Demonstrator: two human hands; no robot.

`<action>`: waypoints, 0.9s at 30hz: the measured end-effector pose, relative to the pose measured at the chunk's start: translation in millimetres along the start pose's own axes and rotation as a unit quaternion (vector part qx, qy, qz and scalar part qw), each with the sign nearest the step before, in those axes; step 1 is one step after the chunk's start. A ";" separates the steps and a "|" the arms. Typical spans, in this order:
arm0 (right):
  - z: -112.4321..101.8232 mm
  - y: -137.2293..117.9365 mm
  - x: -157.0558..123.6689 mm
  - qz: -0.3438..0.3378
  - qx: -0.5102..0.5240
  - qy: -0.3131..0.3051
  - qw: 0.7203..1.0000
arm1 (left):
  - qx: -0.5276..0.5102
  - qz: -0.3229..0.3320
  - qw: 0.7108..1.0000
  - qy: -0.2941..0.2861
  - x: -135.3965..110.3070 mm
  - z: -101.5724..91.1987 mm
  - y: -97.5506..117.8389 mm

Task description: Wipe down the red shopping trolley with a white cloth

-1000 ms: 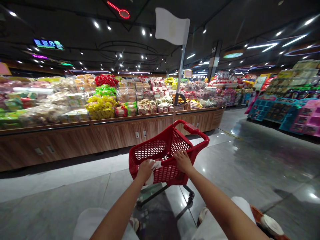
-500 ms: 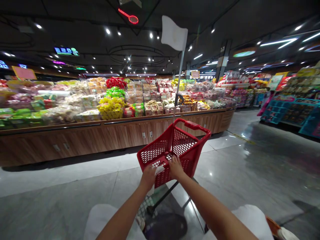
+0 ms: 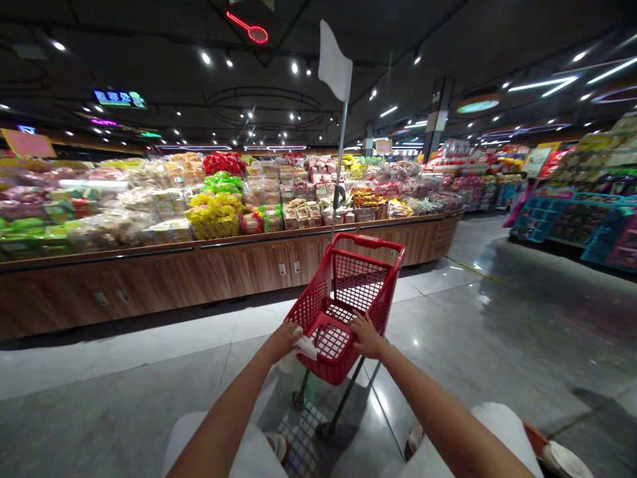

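- Left hand [image 3: 283,342] clamps a crumpled white tissue [image 3: 307,347] against the red mesh plastic shopping cart [image 3: 365,242]!
- Right hand [image 3: 367,336] grips tight on the cart's near rim!

Both bare arms [image 3: 223,408] reach forward and down, the left hand [image 3: 284,342] and right hand [image 3: 367,335] curled, well apart.

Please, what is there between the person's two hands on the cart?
In the head view, the near mesh wall of the red shopping cart lies between the left hand and the right hand.
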State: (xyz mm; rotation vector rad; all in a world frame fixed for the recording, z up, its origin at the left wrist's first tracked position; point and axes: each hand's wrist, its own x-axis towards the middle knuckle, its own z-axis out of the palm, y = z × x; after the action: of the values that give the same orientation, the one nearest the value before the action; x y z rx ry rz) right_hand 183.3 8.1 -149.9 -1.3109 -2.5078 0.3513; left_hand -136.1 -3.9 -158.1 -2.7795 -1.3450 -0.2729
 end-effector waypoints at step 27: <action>-112.6 -81.6 -28.2 -0.096 -0.087 0.183 0.975 | -0.054 -0.128 0.983 0.122 50.9 63.9 108.1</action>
State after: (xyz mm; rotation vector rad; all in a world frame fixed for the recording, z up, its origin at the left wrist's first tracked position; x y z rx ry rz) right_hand 177.7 -51.5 -21.4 -1.0622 -2.3588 -0.1462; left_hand -11.7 -24.6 -207.8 -2.5426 -1.6623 -0.6910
